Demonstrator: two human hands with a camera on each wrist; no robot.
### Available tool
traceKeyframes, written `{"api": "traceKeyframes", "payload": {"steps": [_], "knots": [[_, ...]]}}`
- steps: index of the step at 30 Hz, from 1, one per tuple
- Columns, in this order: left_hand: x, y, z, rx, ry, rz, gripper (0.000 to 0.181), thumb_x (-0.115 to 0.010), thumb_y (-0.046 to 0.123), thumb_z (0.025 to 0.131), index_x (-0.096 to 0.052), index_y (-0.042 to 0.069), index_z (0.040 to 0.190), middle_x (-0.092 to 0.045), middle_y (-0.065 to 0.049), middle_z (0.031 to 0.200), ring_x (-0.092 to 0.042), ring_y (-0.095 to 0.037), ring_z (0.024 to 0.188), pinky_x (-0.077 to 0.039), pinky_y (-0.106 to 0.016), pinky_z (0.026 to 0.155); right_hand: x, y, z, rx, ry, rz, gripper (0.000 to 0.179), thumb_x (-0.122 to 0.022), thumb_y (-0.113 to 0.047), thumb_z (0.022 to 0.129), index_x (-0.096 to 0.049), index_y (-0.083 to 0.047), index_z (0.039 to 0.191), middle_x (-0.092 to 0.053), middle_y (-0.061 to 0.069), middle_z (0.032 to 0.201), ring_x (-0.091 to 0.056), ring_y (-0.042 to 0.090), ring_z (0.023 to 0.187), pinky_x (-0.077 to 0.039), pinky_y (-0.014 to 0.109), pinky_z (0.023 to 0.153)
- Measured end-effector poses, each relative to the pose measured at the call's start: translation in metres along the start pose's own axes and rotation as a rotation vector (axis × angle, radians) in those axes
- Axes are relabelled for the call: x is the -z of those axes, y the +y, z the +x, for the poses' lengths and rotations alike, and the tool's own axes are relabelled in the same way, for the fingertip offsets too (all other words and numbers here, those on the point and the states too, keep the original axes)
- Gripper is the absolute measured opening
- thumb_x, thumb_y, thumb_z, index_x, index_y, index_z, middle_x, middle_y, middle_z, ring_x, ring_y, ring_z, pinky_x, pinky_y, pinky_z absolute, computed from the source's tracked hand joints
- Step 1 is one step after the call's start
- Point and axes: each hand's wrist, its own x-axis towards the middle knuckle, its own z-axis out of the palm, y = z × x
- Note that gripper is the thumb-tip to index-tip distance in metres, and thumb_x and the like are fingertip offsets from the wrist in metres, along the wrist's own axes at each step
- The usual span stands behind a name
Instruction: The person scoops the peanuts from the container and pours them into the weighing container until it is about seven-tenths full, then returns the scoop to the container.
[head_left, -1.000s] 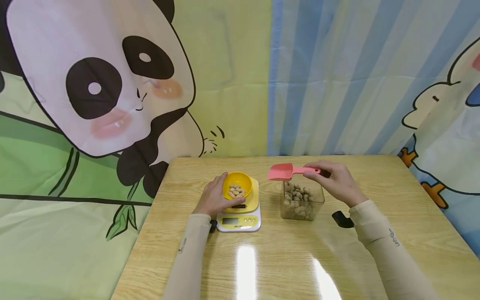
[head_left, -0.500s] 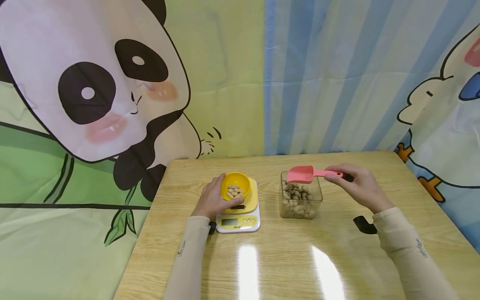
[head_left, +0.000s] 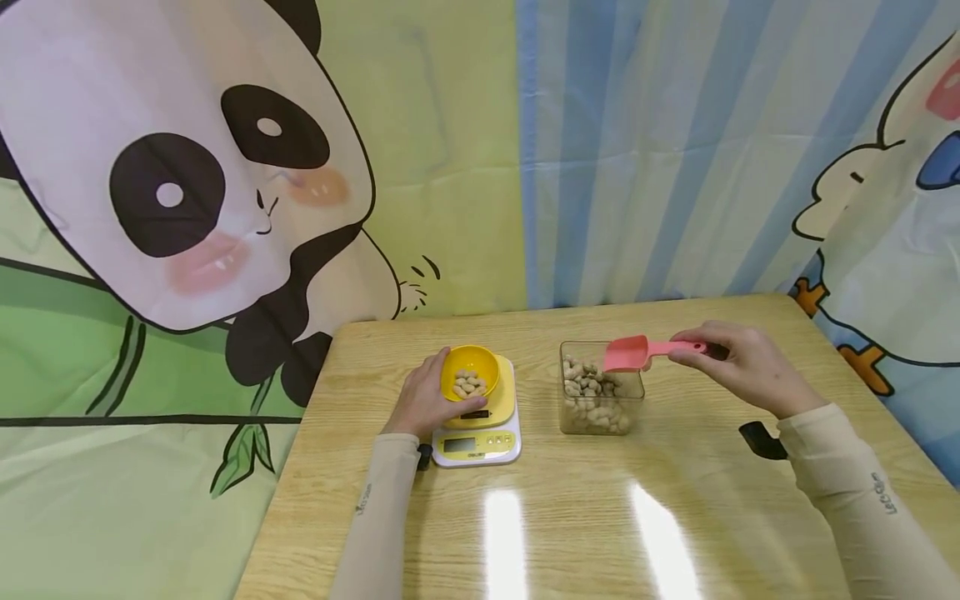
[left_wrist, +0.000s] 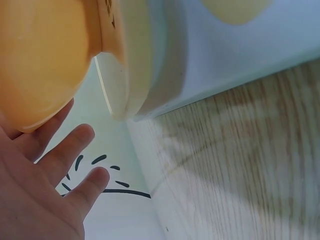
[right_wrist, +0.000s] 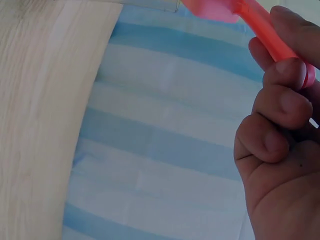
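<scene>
My left hand (head_left: 427,398) holds a yellow bowl (head_left: 482,357), thumb along its near side and fingers at the left. Several peanuts (head_left: 469,384) lie inside. Under the bowl is a yellow-and-white kitchen scale (head_left: 493,445). The left wrist view shows the bowl's outer wall (left_wrist: 45,60) with one fingertip against it and other fingers spread below. My right hand (head_left: 738,367) pinches the handle of a pink scoop (head_left: 627,354), whose blade overlaps the right part of a clear square container (head_left: 564,417) of peanuts. In the right wrist view, the other fingers curl below the scoop handle (right_wrist: 272,37).
Both stand on a wooden table (head_left: 570,525), the container to the right of the scale. Behind the table hangs a printed curtain (head_left: 450,208) with a panda and blue stripes. A black wrist camera (head_left: 763,440) sits under the right wrist.
My right hand has moved rightward with the scoop, from left of the container to over its right part. The left hand stays at the bowl. The head view has shifted slightly.
</scene>
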Motion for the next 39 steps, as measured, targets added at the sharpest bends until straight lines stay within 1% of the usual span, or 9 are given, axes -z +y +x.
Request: {"api": "traceKeyframes", "payload": {"steps": [5, 11, 13, 17, 21, 25, 30, 35, 39], "knots": [[0.001, -0.001, 0.001, 0.010, -0.022, 0.007, 0.122, -0.076, 0.079, 0.067, -0.029, 0.014, 0.160, -0.048, -0.006, 0.149, -0.050, -0.031, 0.130, -0.033, -0.054, 0.114, -0.003, -0.008, 0.007, 0.059, -0.074, -0.084, 0.016, -0.076, -0.027, 0.093, -0.077, -0.021, 0.107, -0.057, -0.013, 0.075, -0.047, 0.005, 0.061, -0.040, 0.024, 0.054], [0.003, 0.000, 0.002, 0.027, -0.040, 0.024, 0.124, -0.074, 0.082, 0.066, -0.029, 0.014, 0.160, -0.045, -0.007, 0.153, -0.047, -0.033, 0.134, -0.034, -0.057, 0.113, -0.015, -0.017, 0.022, 0.165, -0.139, -0.101, 0.016, -0.077, -0.024, 0.093, -0.079, -0.014, 0.104, -0.052, -0.014, 0.070, -0.042, 0.002, 0.057, -0.040, 0.022, 0.051], [0.003, 0.001, 0.002, 0.034, -0.044, 0.024, 0.125, -0.073, 0.083, 0.066, -0.029, 0.015, 0.160, -0.044, -0.007, 0.154, -0.045, -0.034, 0.136, -0.035, -0.058, 0.113, -0.018, -0.019, 0.026, 0.182, -0.148, -0.103, 0.016, -0.077, -0.023, 0.092, -0.079, -0.012, 0.103, -0.051, -0.015, 0.070, -0.041, 0.001, 0.056, -0.040, 0.022, 0.050], [0.004, 0.003, 0.003, 0.049, -0.059, 0.037, 0.126, -0.072, 0.084, 0.065, -0.026, 0.018, 0.162, -0.040, -0.006, 0.158, -0.040, -0.034, 0.140, -0.034, -0.057, 0.114, -0.020, -0.019, 0.031, 0.158, -0.167, -0.086, 0.014, -0.077, -0.022, 0.092, -0.080, -0.011, 0.102, -0.053, -0.014, 0.070, -0.043, 0.002, 0.055, -0.042, 0.022, 0.050], [0.007, 0.010, 0.005, 0.035, -0.050, 0.064, 0.127, -0.071, 0.085, 0.065, -0.022, 0.020, 0.163, -0.033, -0.006, 0.162, -0.034, -0.035, 0.145, -0.027, -0.056, 0.118, -0.019, -0.018, 0.035, 0.120, -0.206, -0.082, 0.016, -0.076, -0.025, 0.093, -0.080, -0.013, 0.102, -0.057, -0.013, 0.071, -0.045, 0.004, 0.056, -0.043, 0.023, 0.052], [0.012, 0.031, 0.011, -0.044, -0.034, 0.088, 0.130, -0.065, 0.090, 0.065, -0.020, 0.018, 0.163, -0.028, -0.006, 0.165, -0.028, -0.033, 0.148, -0.019, -0.053, 0.122, -0.017, -0.017, 0.040, 0.106, -0.242, -0.099, 0.015, -0.076, -0.026, 0.093, -0.080, -0.013, 0.101, -0.062, -0.011, 0.076, -0.048, 0.003, 0.057, -0.045, 0.024, 0.052], [0.010, 0.069, 0.022, -0.193, -0.078, 0.139, 0.130, -0.058, 0.093, 0.067, -0.015, 0.019, 0.164, -0.023, -0.006, 0.167, -0.020, -0.025, 0.153, -0.010, -0.045, 0.125, -0.012, -0.017, 0.044, 0.106, -0.279, -0.135, 0.014, -0.077, -0.022, 0.092, -0.079, -0.011, 0.100, -0.066, -0.008, 0.080, -0.052, 0.002, 0.060, -0.049, 0.025, 0.055], [-0.007, 0.102, 0.030, -0.279, -0.153, 0.149, 0.129, -0.058, 0.093, 0.067, -0.011, 0.023, 0.165, -0.021, -0.002, 0.168, -0.019, -0.021, 0.153, -0.008, -0.043, 0.125, -0.010, -0.018, 0.049, 0.129, -0.311, -0.154, 0.009, -0.080, -0.018, 0.089, -0.080, -0.011, 0.096, -0.062, -0.008, 0.076, -0.048, 0.004, 0.058, -0.044, 0.024, 0.052], [-0.025, 0.118, 0.035, -0.310, -0.210, 0.151, 0.129, -0.060, 0.092, 0.068, -0.010, 0.023, 0.165, -0.021, -0.002, 0.168, -0.019, -0.021, 0.153, -0.008, -0.044, 0.125, -0.009, -0.020, 0.057, 0.153, -0.346, -0.158, 0.005, -0.081, -0.016, 0.088, -0.079, -0.012, 0.092, -0.061, -0.008, 0.074, -0.047, 0.005, 0.058, -0.044, 0.024, 0.053]]}}
